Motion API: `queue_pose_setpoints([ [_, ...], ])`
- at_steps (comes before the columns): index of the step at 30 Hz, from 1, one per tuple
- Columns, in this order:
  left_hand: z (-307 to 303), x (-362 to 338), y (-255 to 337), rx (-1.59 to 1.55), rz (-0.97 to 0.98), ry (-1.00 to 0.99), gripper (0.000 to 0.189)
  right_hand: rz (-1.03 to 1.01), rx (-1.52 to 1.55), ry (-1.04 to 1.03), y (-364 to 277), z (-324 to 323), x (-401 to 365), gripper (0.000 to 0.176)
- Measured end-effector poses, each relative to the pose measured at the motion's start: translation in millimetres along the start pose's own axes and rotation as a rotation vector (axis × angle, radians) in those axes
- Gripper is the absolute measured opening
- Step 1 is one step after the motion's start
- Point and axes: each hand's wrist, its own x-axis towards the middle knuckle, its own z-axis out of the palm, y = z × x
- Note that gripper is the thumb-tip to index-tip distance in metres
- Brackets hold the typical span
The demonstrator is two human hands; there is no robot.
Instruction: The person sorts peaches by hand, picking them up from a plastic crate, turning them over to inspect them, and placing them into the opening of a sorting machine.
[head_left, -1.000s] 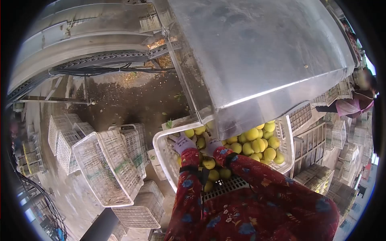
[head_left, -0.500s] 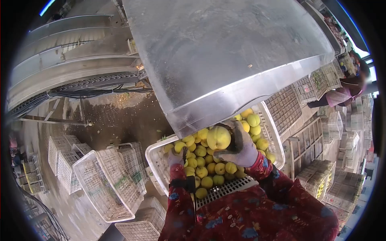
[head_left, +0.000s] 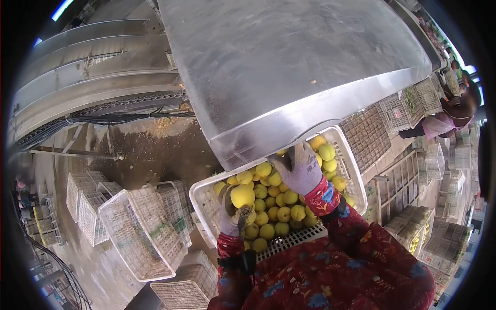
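A white plastic crate (head_left: 203, 206) full of round yellow-green fruit (head_left: 282, 214) stands below the metal edge. My left hand (head_left: 230, 219), in a pale glove with dark fingers, holds a larger-looking yellow fruit (head_left: 242, 196) above the crate's left part. My right hand (head_left: 301, 173), gloved alike, is over the far side of the crate, close beside the metal edge. Its thumb and fingers are apart, and no fruit shows between them.
A large metal surface (head_left: 305, 62) juts over the crate's far side. Stacked white crates (head_left: 139, 232) stand at the left, more crates (head_left: 408, 225) at the right. A person (head_left: 449, 116) is at the far right. Metal rails and black cables run along the upper left.
The large fruit in my right hand is no longer there, and that hand has moved up toward the metal edge. My left hand has risen slightly and now holds a yellow fruit.
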Motion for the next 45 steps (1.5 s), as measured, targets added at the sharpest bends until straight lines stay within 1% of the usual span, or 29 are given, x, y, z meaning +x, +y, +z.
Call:
queue_pose_setpoints([
  [1, 3.9, -2.7, 7.1, -0.005, 0.017, -0.050, 0.068, -0.006, -0.025, -0.020, 7.1, 3.9, 4.4, 0.058],
  [2, 8.8, -3.4, 10.4, 0.023, 0.026, -0.032, 0.077, -0.157, -0.106, -0.033, 18.1, 8.6, 12.7, 0.050],
  [5, 30.2, 3.6, 38.0, 0.113, 0.195, -0.113, 0.086, -0.242, -0.193, 0.211, -12.2, -18.6, 12.7, 0.050],
  [6, 37.6, 3.7, 46.8, 0.195, 0.219, -0.080, 0.087, -0.106, 0.047, 0.175, -29.0, -38.2, 8.0, 0.053],
  [9, 50.4, 4.5, 81.7, 1.144, 0.565, -0.011, 0.083, -0.209, 0.311, -0.140, -35.6, -58.9, -28.3, 0.061],
  [10, 54.2, 6.3, 75.6, 1.054, 0.589, 0.038, 0.080, -0.153, 0.368, -0.217, -37.6, -54.0, -38.2, 0.063],
  [12, 63.1, 0.8, 77.9, 1.065, 0.603, 0.008, 0.081, -0.032, 0.485, -0.357, -37.9, -36.5, -55.1, 0.068],
  [13, 67.3, 0.4, 81.2, 1.072, 0.614, -0.007, 0.082, 0.083, 0.700, -0.403, -36.3, -35.8, -57.3, 0.069],
  [14, 71.1, 3.4, 83.2, 0.992, 0.635, -0.029, 0.080, 0.197, 0.915, -0.452, -34.1, -35.9, -58.5, 0.071],
  [15, 68.8, 3.7, 83.4, 0.914, 0.548, -0.094, 0.080, 0.318, 1.131, -0.506, -32.5, -37.0, -60.8, 0.072],
  [16, 63.6, 3.6, 83.4, 0.835, 0.459, -0.157, 0.081, 0.415, 1.211, -0.594, -31.5, -44.3, -59.4, 0.073],
  [17, 60.2, 5.6, 84.7, 0.754, 0.378, -0.220, 0.081, 0.324, 1.127, -0.568, -26.2, -45.8, -60.7, 0.074],
  [19, 62.9, 5.5, 92.1, 0.890, 0.489, -0.198, 0.079, 0.145, 0.946, -0.522, -24.3, -48.4, -56.3, 0.074],
  [20, 64.9, 6.5, 94.7, 0.916, 0.529, -0.196, 0.079, 0.239, 1.023, -0.484, -29.7, -49.7, -59.2, 0.072],
  [21, 66.2, 8.0, 96.4, 0.944, 0.569, -0.196, 0.078, 0.105, 0.793, -0.470, -35.1, -56.8, -54.8, 0.071],
  [23, 63.0, 10.3, 97.7, 0.960, 0.528, -0.231, 0.079, -0.153, 0.329, -0.427, -39.9, -65.4, -42.2, 0.071],
  [24, 61.2, 11.3, 95.4, 0.930, 0.523, -0.222, 0.081, -0.255, 0.339, -0.340, -37.1, -60.6, -40.0, 0.068],
  [25, 58.9, 11.7, 92.0, 0.903, 0.516, -0.213, 0.082, -0.121, 0.420, -0.246, -31.5, -53.0, -38.9, 0.067],
  [26, 53.3, 11.7, 85.6, 0.832, 0.542, -0.153, 0.078, 0.010, 0.500, -0.152, -25.7, -43.2, -36.0, 0.067],
  [27, 40.2, 2.5, 58.1, 0.294, 0.224, -0.140, 0.074, 0.140, 0.578, -0.058, -24.2, -36.6, -29.8, 0.066],
  [29, 52.0, -9.4, 78.6, -0.197, 0.001, -0.030, 0.073, 0.076, 0.117, 0.181, -25.2, -24.5, 3.2, 0.062],
  [31, 65.4, -11.5, 96.6, -0.345, 0.022, -0.125, 0.071, -0.206, -0.344, 0.193, 19.0, 17.3, 24.1, 0.057],
  [33, 66.6, -12.4, 90.1, -0.532, -0.004, -0.164, 0.068, -0.194, -0.307, 0.227, 5.0, 1.5, 23.2, 0.052],
  [34, 62.4, -11.7, 75.9, -0.622, -0.013, -0.139, 0.069, -0.188, -0.290, 0.238, -6.6, -9.9, 20.0, 0.050],
  [37, 64.2, -11.5, 76.5, -0.655, 0.014, -0.173, 0.068, -0.036, 0.141, 0.149, -50.6, -42.5, -11.2, 0.047],
  [40, 52.9, -4.5, 35.9, -0.540, -0.128, 0.004, 0.070, -0.213, 0.315, -0.222, -49.1, -33.8, -42.5, 0.051],
  [43, 65.5, -10.4, 43.0, -0.285, -0.015, -0.079, 0.061, -0.086, 0.375, -0.144, -57.7, -29.2, -52.1, 0.054],
  [44, 82.6, -7.4, 64.6, -0.366, 0.102, -0.131, 0.065, -0.094, 0.356, -0.147, -51.9, -28.2, -53.1, 0.054],
  [45, 81.7, -5.9, 69.7, -0.373, 0.028, -0.123, 0.064, -0.088, 0.404, -0.142, -48.2, -27.7, -54.8, 0.054],
])
